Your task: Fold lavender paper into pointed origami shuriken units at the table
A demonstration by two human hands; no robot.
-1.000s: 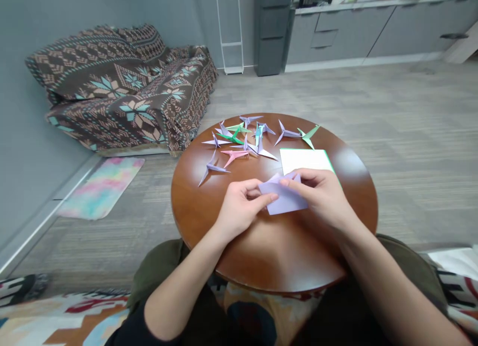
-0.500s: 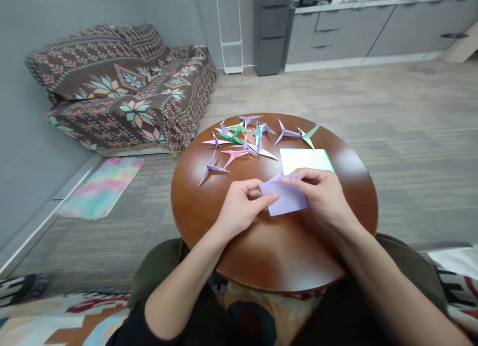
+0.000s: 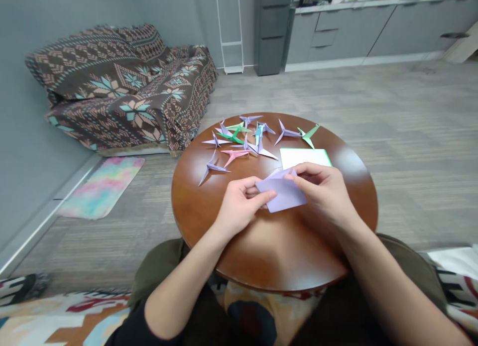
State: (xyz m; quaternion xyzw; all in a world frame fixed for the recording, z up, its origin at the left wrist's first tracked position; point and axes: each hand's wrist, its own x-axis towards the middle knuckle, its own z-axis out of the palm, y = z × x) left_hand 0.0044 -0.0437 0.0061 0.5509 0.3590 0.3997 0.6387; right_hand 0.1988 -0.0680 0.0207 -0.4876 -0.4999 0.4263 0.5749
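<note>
A folded sheet of purple origami paper (image 3: 286,195) is held up over the front half of the round brown table (image 3: 201,206). My left hand (image 3: 242,201) pinches its left edge, thumb in front and fingers behind. At the upper right, my right hand (image 3: 323,189) grips the paper's top edge between thumb and fingers. A flap stands up behind the front layer. Just beyond my right hand lies a stack of white paper with a green edge (image 3: 304,157), partly covered by the hand.
Several folded paper cranes lie across the far side of the table, among them a pink one (image 3: 235,156), a green one (image 3: 234,135) and a purple one (image 3: 212,168). Past the table are a covered sofa (image 3: 130,92), a colourful mat (image 3: 104,186) and grey cabinets (image 3: 343,35).
Both hands have shifted slightly with the purple paper, a little up and to the left. The flap behind the front layer stands more open. The cranes have stayed put.
</note>
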